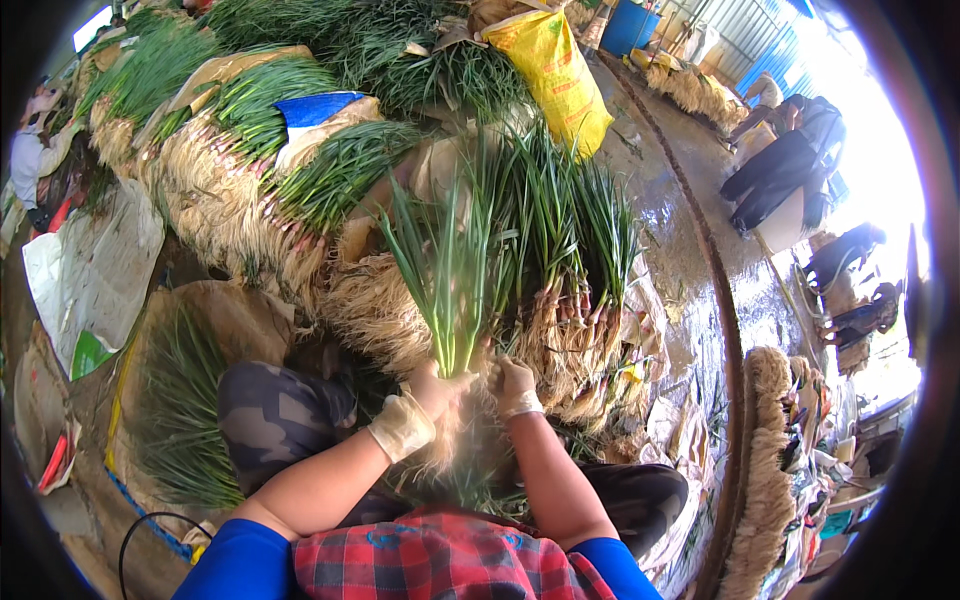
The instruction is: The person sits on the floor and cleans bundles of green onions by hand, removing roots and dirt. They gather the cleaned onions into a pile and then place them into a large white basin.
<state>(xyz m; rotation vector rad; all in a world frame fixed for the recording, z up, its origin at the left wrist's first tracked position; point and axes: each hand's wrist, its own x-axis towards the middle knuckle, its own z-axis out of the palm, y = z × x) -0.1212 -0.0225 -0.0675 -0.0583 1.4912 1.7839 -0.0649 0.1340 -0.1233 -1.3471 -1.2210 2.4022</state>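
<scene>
My left hand (433,396), in a pale thin glove, grips a small bunch of scallions (448,322) near the base. Their green leaves point up and away from me, and a tuft of pale roots (441,442) hangs below the fist. Just right of it is my right hand (514,381), gloved too, with its fingers curled in. Whether anything is pinched in those fingers is too blurred to tell. Beyond the right hand, bundles of scallions (559,225) lean with their reddish bases and roots towards me. More leaves and scraps lie between my knees.
Stacked rooted scallions (240,172) fill the far left. A yellow sack (559,82) stands beyond the bundles. Loose scallions (184,412) lie by my left knee. A dark rail-like strip (709,247) crosses the wet floor at right. Several people (799,150) are in the background.
</scene>
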